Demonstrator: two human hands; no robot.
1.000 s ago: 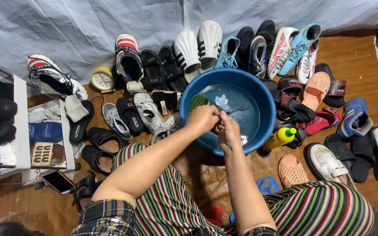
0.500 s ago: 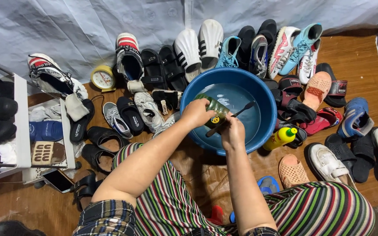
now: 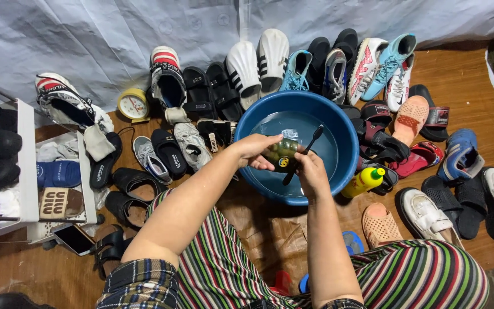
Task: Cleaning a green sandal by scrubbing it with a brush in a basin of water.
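My left hand (image 3: 257, 150) grips a dark green shoe (image 3: 281, 154) with a small yellow badge, holding it over the near side of a blue basin (image 3: 347, 134) with water in it. My right hand (image 3: 311, 170) holds a black brush (image 3: 304, 150) by its handle, its head pointing up and away beside the shoe. Both hands meet above the basin's front rim.
Many shoes, sandals and slippers lie around the basin on a wooden floor. A yellow bottle with a green cap (image 3: 363, 182) lies right of the basin. A yellow clock (image 3: 133, 105) stands at the back left. A white shoe rack (image 3: 27, 171) is at the left; a phone (image 3: 74, 240) lies below it.
The hands came up from low inside the basin. The green shoe is now turned with its side and yellow badge facing up, and the brush has swung upright beside it.
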